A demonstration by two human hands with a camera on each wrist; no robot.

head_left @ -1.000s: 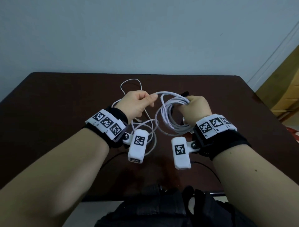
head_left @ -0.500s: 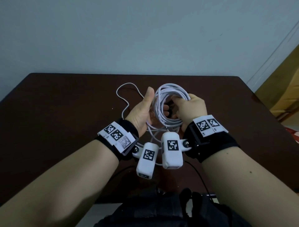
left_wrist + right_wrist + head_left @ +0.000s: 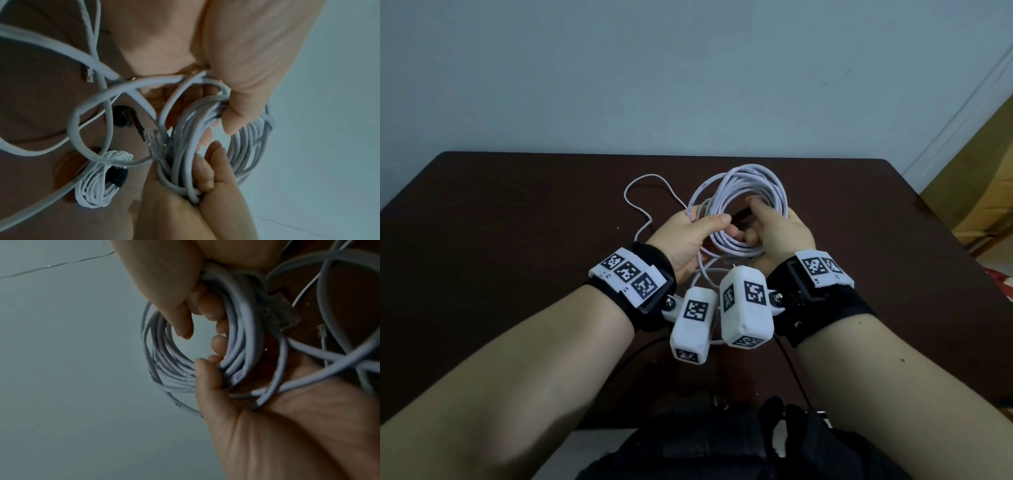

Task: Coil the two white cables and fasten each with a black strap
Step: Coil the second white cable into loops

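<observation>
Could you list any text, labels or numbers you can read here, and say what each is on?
No text can be read.
Wrist bands and camera housings: square black-and-white coded markers only, no words.
Cable: small print along the jacket, too blurred to read.

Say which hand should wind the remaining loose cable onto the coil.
Left, probably. The loose cable trails off on the left hand's side, while the right hand has fingers hooked through the coil, anchoring it.
</observation>
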